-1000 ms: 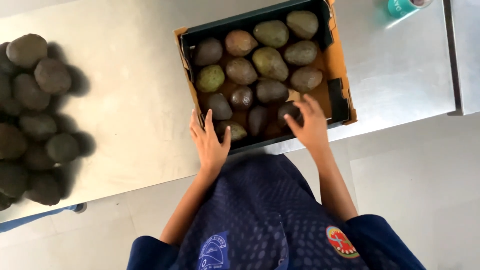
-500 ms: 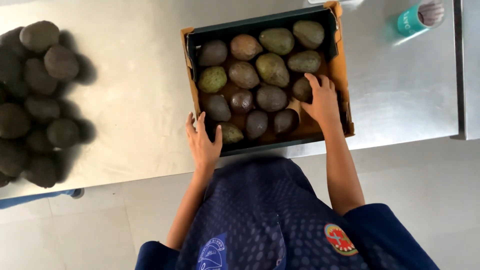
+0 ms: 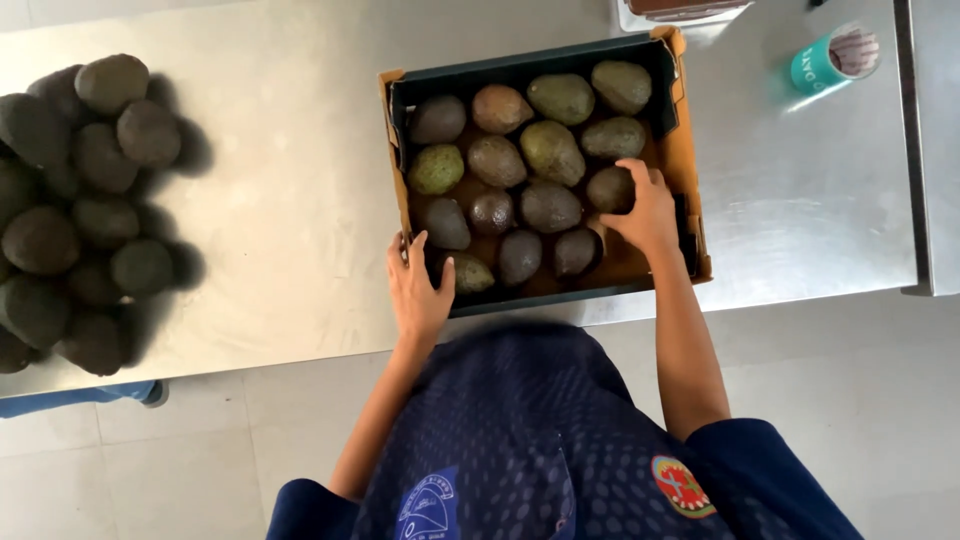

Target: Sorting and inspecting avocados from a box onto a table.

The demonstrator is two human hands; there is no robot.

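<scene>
A shallow cardboard box [image 3: 680, 150] with a dark inner lining sits on a steel desk [image 3: 280, 200], and everything here is placed from that box. It holds avocados in rough rows, mostly dark green to brown, with one paler green one [image 3: 437, 169] near its left wall and one brownish one [image 3: 500, 108] in the far row.

The right hand [image 3: 645, 210] is inside the box by its right wall. Its fingers [image 3: 632, 172] are curled loosely over a dark avocado [image 3: 607, 189] in the middle row, touching its top and side; the fruit rests in the box, and whether the grip has closed firmly cannot be told.

The left hand [image 3: 418, 290] lies at the box's near left corner, fingers spread and fairly flat, the tips resting on the box edge; it clasps nothing. An avocado [image 3: 470, 273] lies just inside that corner, beside the fingertips.

Well to the left of the box, a heap of dark avocados [image 3: 80, 200] is piled on the desk. Beyond the box's far right corner stands a teal cup [image 3: 825, 62] on its side or tilted, well apart from the box. Just behind the far edge of the box a clear container [image 3: 680, 12] shows partly. Below the box, near the desk edge, is the person's dark blue patterned garment [image 3: 520, 430]
</scene>
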